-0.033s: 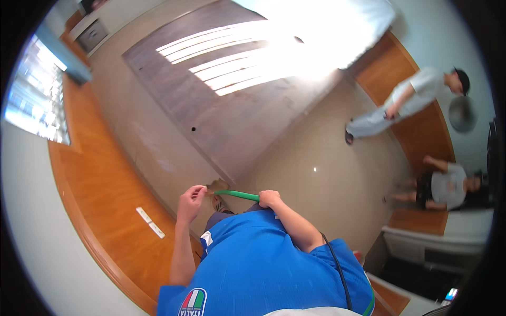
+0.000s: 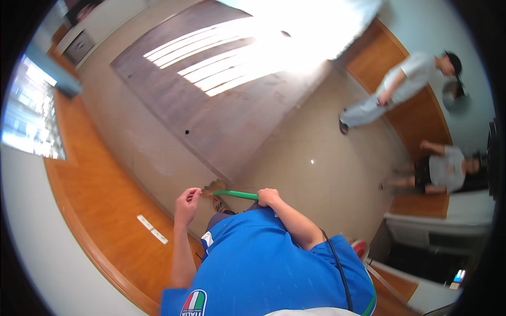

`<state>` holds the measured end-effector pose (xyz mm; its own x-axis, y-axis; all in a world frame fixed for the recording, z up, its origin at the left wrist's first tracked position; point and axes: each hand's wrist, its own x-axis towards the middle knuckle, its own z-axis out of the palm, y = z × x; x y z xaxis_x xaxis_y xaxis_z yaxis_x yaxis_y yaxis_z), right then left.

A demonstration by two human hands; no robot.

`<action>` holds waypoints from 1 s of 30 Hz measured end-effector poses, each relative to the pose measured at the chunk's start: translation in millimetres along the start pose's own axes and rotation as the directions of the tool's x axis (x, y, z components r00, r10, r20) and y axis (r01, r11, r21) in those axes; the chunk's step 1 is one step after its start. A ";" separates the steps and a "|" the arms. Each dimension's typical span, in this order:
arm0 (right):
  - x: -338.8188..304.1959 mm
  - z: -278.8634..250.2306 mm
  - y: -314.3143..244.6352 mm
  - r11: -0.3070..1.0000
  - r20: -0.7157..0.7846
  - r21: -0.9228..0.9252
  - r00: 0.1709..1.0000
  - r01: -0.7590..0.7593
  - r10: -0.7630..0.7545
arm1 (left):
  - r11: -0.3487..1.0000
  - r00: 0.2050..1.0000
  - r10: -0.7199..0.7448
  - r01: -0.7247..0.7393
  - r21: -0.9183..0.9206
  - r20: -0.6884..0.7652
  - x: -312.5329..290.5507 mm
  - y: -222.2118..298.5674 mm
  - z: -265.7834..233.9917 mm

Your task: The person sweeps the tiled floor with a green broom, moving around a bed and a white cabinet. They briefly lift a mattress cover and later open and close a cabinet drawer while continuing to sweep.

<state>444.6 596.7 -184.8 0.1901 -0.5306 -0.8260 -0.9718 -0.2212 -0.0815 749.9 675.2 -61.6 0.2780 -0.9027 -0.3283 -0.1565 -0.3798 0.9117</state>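
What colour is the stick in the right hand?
The stick is green, clearest in the head view.

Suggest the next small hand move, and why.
I'd probably ease the left hand slightly toward the tan, brush-like end to steady it: it's already right beside that end, contact is hard to tell, and the right hand grips the green handle only at the opposite end.

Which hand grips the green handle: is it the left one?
No, the right hand grips the green handle near the blue shirt.
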 end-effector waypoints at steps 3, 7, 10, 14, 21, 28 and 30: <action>-19.8 10.4 5.6 0.981 0.018 0.173 0.996 -0.089 0.087 | 0.998 0.992 -0.039 0.033 0.052 0.116 26.0 -33.6 -16.6; -54.7 39.0 38.7 0.863 0.077 0.451 0.973 -0.227 0.216 | 0.992 0.936 -0.026 -0.019 0.123 0.351 59.0 -31.6 13.2; -72.2 65.4 45.3 0.730 0.146 0.594 0.937 -0.339 0.317 | 0.987 0.876 -0.085 0.008 0.162 0.475 73.3 -8.2 40.3; -93.6 75.8 54.3 0.630 0.198 0.656 0.901 -0.415 0.386 | 0.959 0.843 -0.098 -0.062 0.277 0.528 82.0 54.2 91.8; -156.3 107.4 123.5 0.482 0.243 0.712 0.823 -0.511 0.514 | 0.903 0.774 0.142 -0.357 0.240 0.617 87.0 89.7 196.8; -324.4 94.8 260.0 0.410 0.305 0.714 0.779 -0.567 0.548 | 0.866 0.593 0.074 -0.436 0.243 0.802 27.2 98.2 331.9; -366.3 83.0 292.4 0.411 0.299 0.660 0.722 -0.629 0.624 | 0.823 0.467 0.077 -0.528 0.207 0.881 4.8 108.3 367.6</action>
<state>79.3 794.3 47.6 -0.5108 -0.2763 -0.8141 -0.6113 0.7826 0.1179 385.9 555.5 -55.2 -0.7175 -0.6285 -0.3003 -0.4723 0.1221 0.8729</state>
